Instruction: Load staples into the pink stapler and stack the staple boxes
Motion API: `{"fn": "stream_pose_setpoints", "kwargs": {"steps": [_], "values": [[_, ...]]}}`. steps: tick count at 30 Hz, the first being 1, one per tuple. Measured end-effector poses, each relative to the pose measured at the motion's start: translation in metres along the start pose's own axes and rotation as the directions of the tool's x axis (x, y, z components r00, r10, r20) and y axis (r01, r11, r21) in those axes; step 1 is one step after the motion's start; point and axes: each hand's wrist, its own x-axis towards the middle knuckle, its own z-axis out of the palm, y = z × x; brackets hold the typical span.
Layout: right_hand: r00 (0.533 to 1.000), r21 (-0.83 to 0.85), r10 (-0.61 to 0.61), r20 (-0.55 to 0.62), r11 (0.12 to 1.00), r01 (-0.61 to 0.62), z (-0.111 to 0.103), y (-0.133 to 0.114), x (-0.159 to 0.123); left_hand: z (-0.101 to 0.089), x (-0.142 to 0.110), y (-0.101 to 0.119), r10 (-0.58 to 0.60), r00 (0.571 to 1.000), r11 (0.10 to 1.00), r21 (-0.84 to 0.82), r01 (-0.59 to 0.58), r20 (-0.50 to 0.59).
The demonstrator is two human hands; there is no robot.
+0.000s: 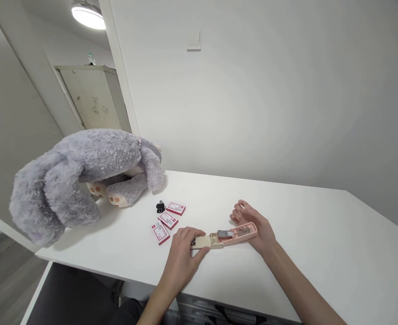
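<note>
My left hand (186, 248) is closed around the cream-coloured part of a stapler (215, 243), thumb in front and fingers behind. The stapler is swung wide open above the white table. Its pink arm (239, 233) reaches to the right with the inside facing up, showing a grey metal piece (225, 233). My right hand (251, 221) is beside the pink end, which overlaps the base of the palm. Its fingers are loosely curled and apart, and I see nothing held in them.
Several small red-and-white boxes (168, 220) lie left of my hands, beside a small black object with a metal tip (160, 206). A large grey plush toy (97, 153) covers the table's left end. A white wall (253, 90) rises behind the table (303, 216).
</note>
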Motion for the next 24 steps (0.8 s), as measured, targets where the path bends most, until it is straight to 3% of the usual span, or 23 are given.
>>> {"fn": "stream_pose_setpoints", "kwargs": {"steps": [5, 12, 16, 24], "values": [[1.0, 0.062, 0.004, -0.024, 0.998, -0.003, -0.004, -0.003, 0.0, 0.0, -0.001, -0.001, -0.008, 0.998, 1.0, -0.017, 0.007, -0.066], [0.996, -0.126, -0.056, -0.069, 0.991, 0.047, -0.02, -0.006, 0.003, 0.001, -0.001, -0.004, -0.018, 0.996, 0.999, -0.039, 0.015, -0.085], [0.996, -0.234, -0.088, -0.028, 0.969, 0.079, -0.019, -0.006, 0.001, 0.002, -0.001, -0.008, -0.006, 0.992, 0.999, -0.054, -0.001, -0.126], [0.999, -0.418, -0.038, 0.006, 0.907, 0.037, -0.015, -0.002, -0.001, 0.002, -0.002, -0.008, -0.02, 0.99, 0.998, -0.062, 0.012, -0.14]]}}
